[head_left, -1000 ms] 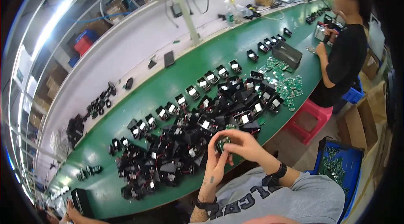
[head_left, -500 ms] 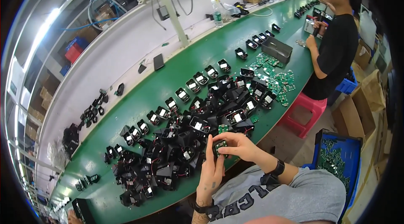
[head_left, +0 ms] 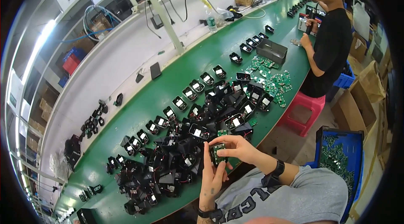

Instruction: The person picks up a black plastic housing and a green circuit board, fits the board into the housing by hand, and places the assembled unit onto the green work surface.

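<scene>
Close to my body, over the table's near edge, both hands hold a small black plastic housing with a green circuit board at its opening. My left hand supports the housing from the left and below, its fingers curled around it. From the right, my right hand grips the board and the housing's upper edge, thumb on the board's face. Just beyond my fingers lies a big heap of black housings with red wires and white labels. Another green board lies at the heap's near side.
Black housings stand in a row along the green table. Loose green boards lie beside a grey bin. A person works at right, near a pink stool. A blue crate holds more boards.
My hands and the housing tilt slightly, so more of the circuit board's face shows. My right thumb stays on the board. The whole view has shifted a little.
</scene>
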